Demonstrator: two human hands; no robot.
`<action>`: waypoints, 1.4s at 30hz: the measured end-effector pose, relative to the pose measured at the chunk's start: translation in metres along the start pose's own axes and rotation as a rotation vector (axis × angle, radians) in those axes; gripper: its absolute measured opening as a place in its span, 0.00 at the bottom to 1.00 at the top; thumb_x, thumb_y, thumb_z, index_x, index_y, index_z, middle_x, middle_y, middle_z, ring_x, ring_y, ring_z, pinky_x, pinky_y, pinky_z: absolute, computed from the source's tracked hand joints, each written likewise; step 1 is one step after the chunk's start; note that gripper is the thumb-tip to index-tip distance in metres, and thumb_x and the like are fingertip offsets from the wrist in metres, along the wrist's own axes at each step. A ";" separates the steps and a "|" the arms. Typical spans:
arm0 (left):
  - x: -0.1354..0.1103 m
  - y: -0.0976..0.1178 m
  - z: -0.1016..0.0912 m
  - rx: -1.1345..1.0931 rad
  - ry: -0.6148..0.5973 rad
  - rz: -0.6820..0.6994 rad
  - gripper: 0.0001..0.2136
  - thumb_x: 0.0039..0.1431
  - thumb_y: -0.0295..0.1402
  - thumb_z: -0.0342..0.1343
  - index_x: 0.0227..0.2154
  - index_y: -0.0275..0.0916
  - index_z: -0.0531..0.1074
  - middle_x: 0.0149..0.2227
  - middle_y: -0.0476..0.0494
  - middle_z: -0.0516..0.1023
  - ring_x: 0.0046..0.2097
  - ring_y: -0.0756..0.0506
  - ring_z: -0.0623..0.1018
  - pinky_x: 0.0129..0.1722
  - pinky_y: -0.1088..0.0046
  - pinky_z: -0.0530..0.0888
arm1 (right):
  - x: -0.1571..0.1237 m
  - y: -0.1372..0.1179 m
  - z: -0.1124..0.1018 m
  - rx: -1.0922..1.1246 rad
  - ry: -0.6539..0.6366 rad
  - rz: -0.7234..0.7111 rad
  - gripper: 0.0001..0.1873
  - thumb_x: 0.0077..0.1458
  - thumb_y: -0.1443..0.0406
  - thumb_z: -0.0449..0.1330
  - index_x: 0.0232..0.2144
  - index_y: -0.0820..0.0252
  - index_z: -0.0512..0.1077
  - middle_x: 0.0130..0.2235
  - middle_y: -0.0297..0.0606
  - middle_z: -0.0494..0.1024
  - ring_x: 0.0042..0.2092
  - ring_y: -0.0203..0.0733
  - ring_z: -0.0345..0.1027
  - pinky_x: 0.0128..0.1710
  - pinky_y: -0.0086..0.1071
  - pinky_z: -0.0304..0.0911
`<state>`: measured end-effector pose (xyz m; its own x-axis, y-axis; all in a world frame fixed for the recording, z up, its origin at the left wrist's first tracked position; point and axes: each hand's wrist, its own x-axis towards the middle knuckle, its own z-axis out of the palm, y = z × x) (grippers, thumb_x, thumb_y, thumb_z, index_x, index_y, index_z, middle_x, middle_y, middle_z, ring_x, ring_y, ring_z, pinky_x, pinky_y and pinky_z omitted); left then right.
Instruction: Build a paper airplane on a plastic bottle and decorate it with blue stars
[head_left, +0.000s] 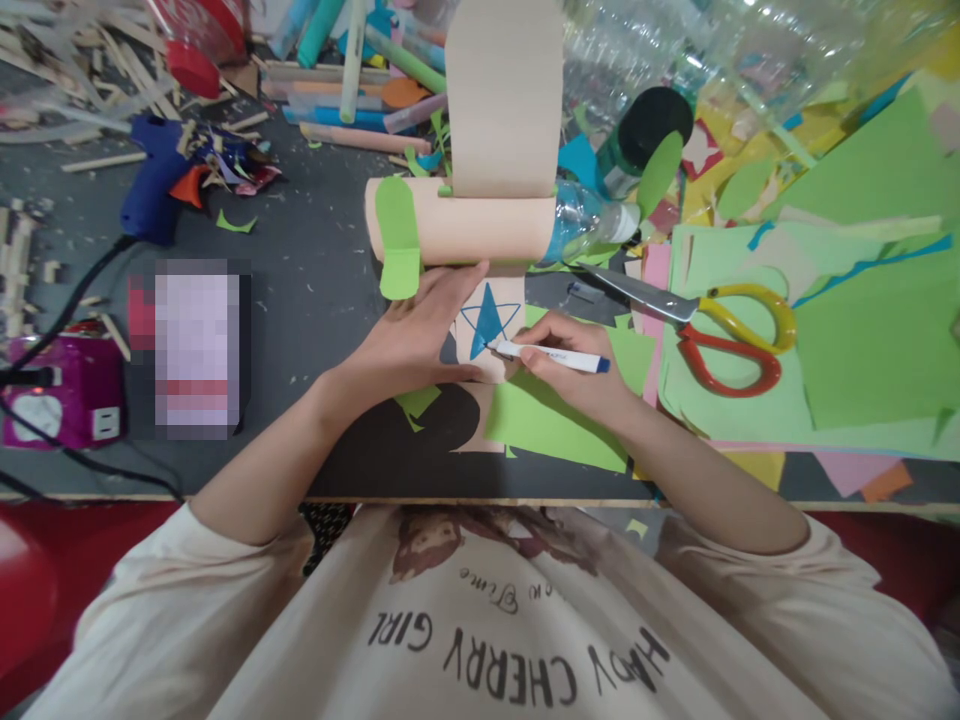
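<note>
A white marker [562,357] with a blue end is pinched in my right hand [581,385], its tip at the lower part of a drawn star [489,318]. The star is partly filled in blue; its side points show only outlines. It lies on a beige paper strip [514,283] extending from a plastic bottle [589,220] wrapped in beige paper [480,225]. My left hand [409,335] rests with fingers spread, fingertips by the wrapped bottle and thumb on the strip's lower left. A green paper tab [399,235] crosses the wrap's left end. Another beige strip [504,100] extends away from me.
Scissors [690,310] with yellow and red handles lie at right on green paper sheets [877,370]. A blue glue gun [154,185], a blurred-out pale object [199,345] and a purple box [67,390] are at left. Rolled paper tubes [360,110] and plastic bottles [720,50] fill the back.
</note>
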<state>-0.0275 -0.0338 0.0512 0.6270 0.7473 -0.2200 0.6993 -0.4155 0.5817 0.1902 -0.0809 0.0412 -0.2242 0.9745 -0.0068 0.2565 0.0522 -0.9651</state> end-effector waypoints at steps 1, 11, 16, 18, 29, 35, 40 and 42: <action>0.000 0.000 0.000 -0.002 0.005 0.003 0.47 0.55 0.50 0.63 0.70 0.42 0.44 0.70 0.32 0.51 0.71 0.27 0.50 0.66 0.49 0.59 | 0.000 0.000 0.000 -0.009 -0.005 0.001 0.09 0.53 0.60 0.60 0.24 0.57 0.71 0.22 0.32 0.74 0.24 0.34 0.62 0.24 0.30 0.56; 0.000 -0.004 0.002 -0.020 0.029 0.041 0.47 0.54 0.50 0.63 0.70 0.42 0.44 0.70 0.34 0.52 0.71 0.28 0.51 0.67 0.50 0.57 | 0.000 -0.003 0.000 0.001 0.019 0.025 0.07 0.52 0.63 0.60 0.24 0.57 0.71 0.23 0.32 0.75 0.24 0.35 0.64 0.24 0.30 0.57; 0.000 -0.002 0.001 -0.027 0.016 0.036 0.47 0.54 0.50 0.63 0.70 0.42 0.44 0.70 0.34 0.52 0.71 0.27 0.50 0.68 0.50 0.56 | 0.002 -0.003 0.000 0.081 0.062 0.066 0.05 0.50 0.65 0.60 0.23 0.56 0.71 0.23 0.32 0.77 0.23 0.35 0.66 0.23 0.30 0.60; 0.000 -0.002 0.001 -0.030 0.017 0.037 0.47 0.54 0.50 0.63 0.70 0.43 0.43 0.70 0.34 0.52 0.71 0.28 0.50 0.68 0.50 0.57 | 0.005 -0.002 -0.003 0.132 0.123 0.089 0.05 0.49 0.65 0.60 0.23 0.56 0.70 0.22 0.32 0.76 0.23 0.34 0.66 0.23 0.30 0.62; 0.001 -0.003 0.002 -0.038 0.020 0.029 0.49 0.52 0.50 0.65 0.70 0.42 0.45 0.70 0.34 0.52 0.71 0.27 0.50 0.68 0.48 0.56 | 0.027 0.004 -0.011 0.242 -0.076 0.043 0.10 0.54 0.58 0.64 0.29 0.58 0.76 0.26 0.34 0.78 0.25 0.35 0.70 0.25 0.31 0.67; 0.001 -0.003 0.001 -0.029 0.010 0.018 0.49 0.52 0.50 0.65 0.70 0.41 0.44 0.70 0.32 0.52 0.71 0.27 0.50 0.67 0.48 0.57 | 0.033 0.003 -0.010 0.178 -0.082 0.063 0.15 0.51 0.56 0.67 0.22 0.59 0.70 0.19 0.30 0.73 0.19 0.30 0.62 0.18 0.27 0.56; 0.001 -0.001 0.000 -0.018 0.001 0.010 0.49 0.52 0.48 0.65 0.70 0.41 0.44 0.70 0.32 0.52 0.71 0.26 0.50 0.66 0.48 0.59 | 0.032 0.005 -0.010 0.151 -0.095 0.058 0.14 0.52 0.58 0.65 0.21 0.59 0.70 0.20 0.33 0.75 0.20 0.32 0.64 0.21 0.28 0.58; 0.002 0.000 -0.001 -0.015 -0.003 0.012 0.48 0.53 0.48 0.64 0.70 0.41 0.43 0.70 0.32 0.51 0.71 0.26 0.50 0.66 0.48 0.59 | 0.032 0.006 -0.010 0.152 -0.103 0.068 0.14 0.52 0.58 0.65 0.21 0.59 0.70 0.20 0.33 0.76 0.21 0.33 0.66 0.22 0.28 0.59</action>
<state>-0.0271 -0.0321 0.0514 0.6361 0.7409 -0.2156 0.6866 -0.4160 0.5962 0.1941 -0.0475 0.0382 -0.3079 0.9470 -0.0921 0.1309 -0.0538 -0.9899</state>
